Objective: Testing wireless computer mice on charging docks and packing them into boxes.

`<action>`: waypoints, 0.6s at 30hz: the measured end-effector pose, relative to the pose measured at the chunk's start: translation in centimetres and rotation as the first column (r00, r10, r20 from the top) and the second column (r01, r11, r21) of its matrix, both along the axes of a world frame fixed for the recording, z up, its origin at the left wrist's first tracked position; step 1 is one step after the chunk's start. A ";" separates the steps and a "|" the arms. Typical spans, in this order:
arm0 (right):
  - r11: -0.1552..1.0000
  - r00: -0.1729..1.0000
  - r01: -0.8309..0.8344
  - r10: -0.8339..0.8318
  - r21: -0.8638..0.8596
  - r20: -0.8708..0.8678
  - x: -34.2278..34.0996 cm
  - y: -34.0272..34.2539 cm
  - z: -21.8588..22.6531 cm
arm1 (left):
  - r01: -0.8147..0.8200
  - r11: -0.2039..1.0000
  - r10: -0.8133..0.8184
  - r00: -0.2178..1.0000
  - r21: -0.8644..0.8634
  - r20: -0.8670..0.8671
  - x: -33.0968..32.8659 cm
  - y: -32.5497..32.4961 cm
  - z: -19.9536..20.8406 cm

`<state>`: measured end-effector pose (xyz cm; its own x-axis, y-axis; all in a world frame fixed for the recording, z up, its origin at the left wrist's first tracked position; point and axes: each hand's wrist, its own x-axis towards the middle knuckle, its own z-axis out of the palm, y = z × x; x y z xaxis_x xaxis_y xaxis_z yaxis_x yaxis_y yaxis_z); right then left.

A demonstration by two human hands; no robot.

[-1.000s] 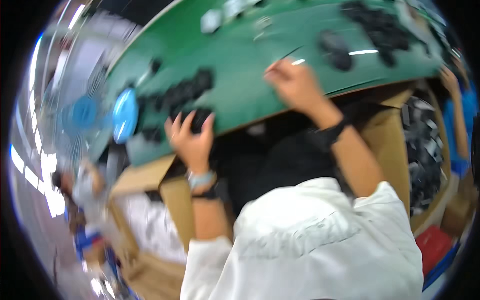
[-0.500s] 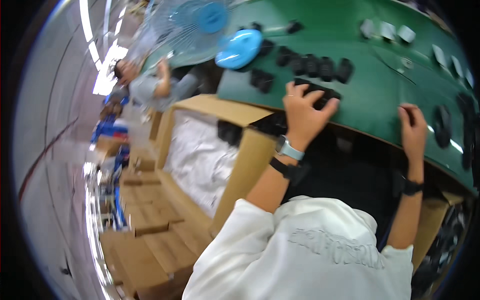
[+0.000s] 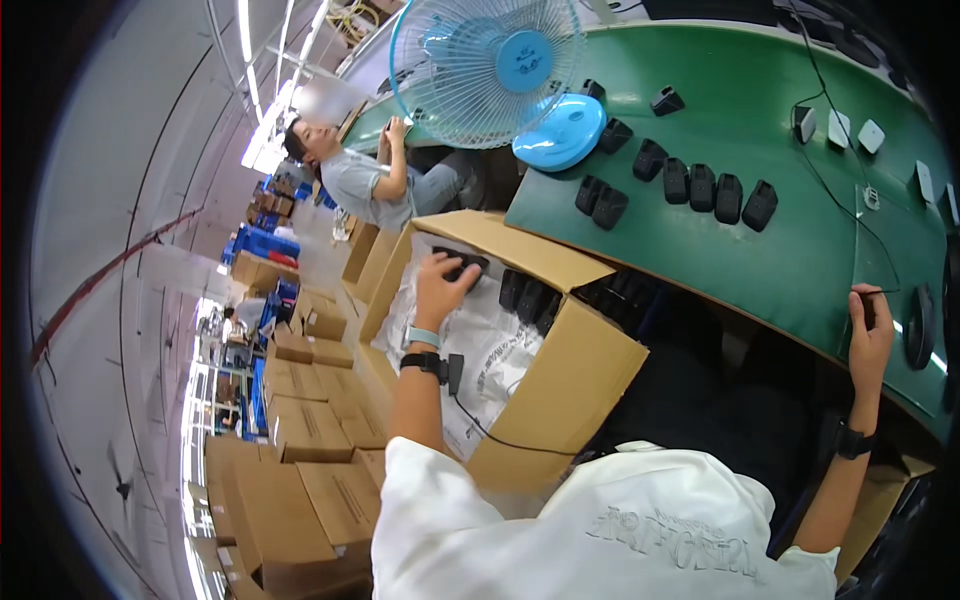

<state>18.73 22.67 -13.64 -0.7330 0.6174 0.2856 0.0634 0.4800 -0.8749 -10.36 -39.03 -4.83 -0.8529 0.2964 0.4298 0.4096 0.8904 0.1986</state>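
Note:
My left hand [image 3: 442, 292] is over an open cardboard carton [image 3: 597, 345], its fingers closed around black blocky devices [image 3: 463, 263]; how many is hard to tell under the fingers. White printed sheeting [image 3: 490, 362] lines the carton, and several more black devices [image 3: 530, 300] stand along its table side. Close to the table's near edge, my right hand [image 3: 870, 335] pinches the end of a thin black cable [image 3: 858, 222]. Just right of it lies an oval black object [image 3: 919, 328]. Black devices in a loose row [image 3: 702, 187] stand on the green table [image 3: 640, 240].
A blue fan [image 3: 525, 62] with a round blue base [image 3: 560, 132] stands at the table's far left. White flat pieces [image 3: 838, 128] lie at the far right. Stacked cartons [image 3: 310, 425] fill the left floor. Another person [image 3: 365, 185] sits beyond the carton.
My left hand has gone from the table's edge left into the carton, carrying the black devices. My right hand stays by the table edge, and the whole view has shifted.

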 end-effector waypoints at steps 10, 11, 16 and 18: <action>0.997 0.997 0.069 -0.068 0.034 -0.036 0.0 -0.9 0.7 | 0.206 0.972 -0.212 0.976 0.110 0.056 -0.8 2.1 -2.1; 0.999 0.998 0.048 -0.048 -0.007 -0.037 -0.4 -1.0 0.5 | 0.210 0.974 -0.203 0.975 0.083 -0.093 -0.7 3.2 -0.1; 0.992 0.996 0.088 -0.091 -0.096 -0.026 -0.5 -1.0 0.6 | 0.289 0.835 -0.364 0.928 0.469 0.076 -1.4 17.7 4.1; 0.994 0.994 0.107 -0.107 -0.036 -0.011 -0.7 -0.9 1.5 | 0.449 0.888 -0.454 0.890 0.096 0.033 -2.2 24.4 2.8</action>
